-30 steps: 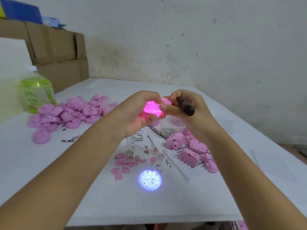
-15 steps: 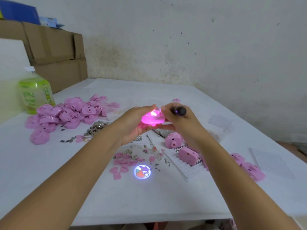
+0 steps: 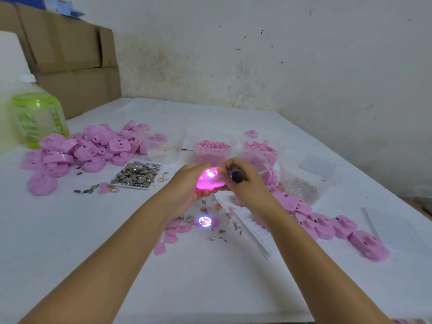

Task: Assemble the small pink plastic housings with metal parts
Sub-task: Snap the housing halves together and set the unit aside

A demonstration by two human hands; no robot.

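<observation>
I hold one housing up off the tabletop, to the right of the tray of metal parts and a little nearer me. My left hand is curled round it from below and the left, cradling it so its front faces down. It glows pink from inside and throws a small round spot on the tabletop under it, nearer me than the tray. I take this for a test of the lamp; holding it high gives the picture room to form.

My right hand is clamped on a dark tool, its butt pointing up at me, while the fingertips meet the housing's right edge, likely steadying it or pressing a switch.

The loose pile lies left of the tray and just beyond it, within my left hand's reach. A row of done-looking pieces runs far right of the tray, out of the way.

Much is hidden. My fingers cover most of the housing, and the glow washes out the rest. The tool's tip is behind my hand, so I cannot say what kind it is. The spot is too small and blurred to read.
</observation>
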